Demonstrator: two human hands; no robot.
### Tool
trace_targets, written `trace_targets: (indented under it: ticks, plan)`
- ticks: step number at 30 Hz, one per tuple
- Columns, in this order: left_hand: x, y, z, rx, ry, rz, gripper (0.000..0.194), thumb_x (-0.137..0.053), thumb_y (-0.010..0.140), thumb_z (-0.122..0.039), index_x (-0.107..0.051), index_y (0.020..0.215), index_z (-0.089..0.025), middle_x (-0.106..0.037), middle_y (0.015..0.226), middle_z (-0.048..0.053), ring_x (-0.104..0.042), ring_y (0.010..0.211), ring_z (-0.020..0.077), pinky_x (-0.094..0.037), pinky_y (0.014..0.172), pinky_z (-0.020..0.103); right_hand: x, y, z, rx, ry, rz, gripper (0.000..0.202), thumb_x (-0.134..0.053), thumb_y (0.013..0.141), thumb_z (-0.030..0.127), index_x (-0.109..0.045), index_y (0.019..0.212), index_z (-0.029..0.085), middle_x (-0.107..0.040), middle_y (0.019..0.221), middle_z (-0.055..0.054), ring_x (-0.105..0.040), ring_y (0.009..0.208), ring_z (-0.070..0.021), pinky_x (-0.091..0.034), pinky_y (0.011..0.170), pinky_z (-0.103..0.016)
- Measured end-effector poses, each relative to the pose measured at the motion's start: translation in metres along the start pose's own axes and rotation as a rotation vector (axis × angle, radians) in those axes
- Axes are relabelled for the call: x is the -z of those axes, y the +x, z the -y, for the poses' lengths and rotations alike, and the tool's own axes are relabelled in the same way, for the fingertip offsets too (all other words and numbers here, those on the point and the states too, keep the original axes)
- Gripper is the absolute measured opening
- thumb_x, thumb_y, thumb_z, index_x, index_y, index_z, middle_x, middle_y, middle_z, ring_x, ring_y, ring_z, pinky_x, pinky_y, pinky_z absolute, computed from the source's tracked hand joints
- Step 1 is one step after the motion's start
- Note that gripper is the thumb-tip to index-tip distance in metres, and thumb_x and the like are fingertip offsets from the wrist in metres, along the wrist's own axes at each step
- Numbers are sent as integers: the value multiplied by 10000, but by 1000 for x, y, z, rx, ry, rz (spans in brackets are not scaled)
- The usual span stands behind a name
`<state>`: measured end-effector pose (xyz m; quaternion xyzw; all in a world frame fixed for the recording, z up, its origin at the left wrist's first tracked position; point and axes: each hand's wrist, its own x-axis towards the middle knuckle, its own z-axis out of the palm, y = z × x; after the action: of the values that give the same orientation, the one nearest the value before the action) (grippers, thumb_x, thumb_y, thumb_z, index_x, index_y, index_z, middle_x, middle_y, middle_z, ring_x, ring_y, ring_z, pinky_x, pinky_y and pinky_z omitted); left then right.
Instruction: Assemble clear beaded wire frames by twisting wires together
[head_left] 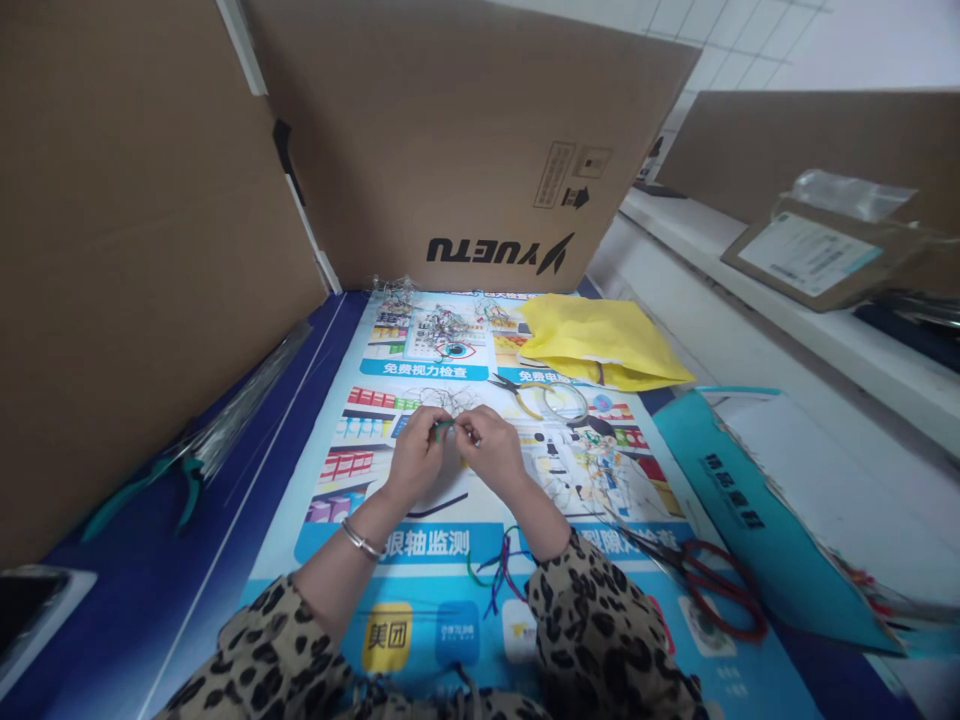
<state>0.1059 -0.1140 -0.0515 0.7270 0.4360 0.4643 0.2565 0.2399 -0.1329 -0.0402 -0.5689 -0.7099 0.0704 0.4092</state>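
Observation:
My left hand and my right hand meet over the middle of the printed sheet, fingers pinched around a small dark green piece. Thin wires fan out just beyond my fingertips. What the green piece is, I cannot make out. Purple, green and blue cords lie between my forearms. Ahead and to the right are yellow-handled pliers beside a clear ring-shaped roll. Red-handled scissors rest to the right of my right sleeve.
Cardboard panels stand at the back and left. Tangled wires and a yellow pouch lie at the far side. Teal-handled pliers with wire bundles lie left; a teal box sits right.

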Motion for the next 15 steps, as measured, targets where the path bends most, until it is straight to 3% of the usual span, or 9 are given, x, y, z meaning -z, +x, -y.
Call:
trace_targets:
  ticks: [5, 9, 15]
  plan:
    - [-1, -1, 1, 33, 20, -29, 138, -488, 773, -95, -532, 837, -210, -578, 789, 4, -553, 774, 160, -438, 713, 282, -4, -4, 4, 77, -31, -64, 153, -485, 811, 156, -607, 730, 201, -605, 701, -23, -565, 666, -136, -445, 647, -235]
    - [-2, -2, 8, 53, -20, -38, 126, -458, 806, -116, -514, 866, -212, -572, 815, 5, -554, 803, 158, -437, 713, 281, -5, -4, 3, 117, 42, -13, 168, -462, 836, 168, -617, 780, 203, -620, 754, -32, -571, 715, -137, -453, 686, -238]
    - [-2, 0, 10, 64, -63, -4, 122, -429, 815, -108, -493, 837, -209, -541, 785, -6, -535, 779, 145, -430, 701, 272, -4, -1, 2, 37, 170, 9, 134, -490, 803, 162, -598, 736, 202, -584, 688, -5, -537, 633, -125, -438, 631, -230]
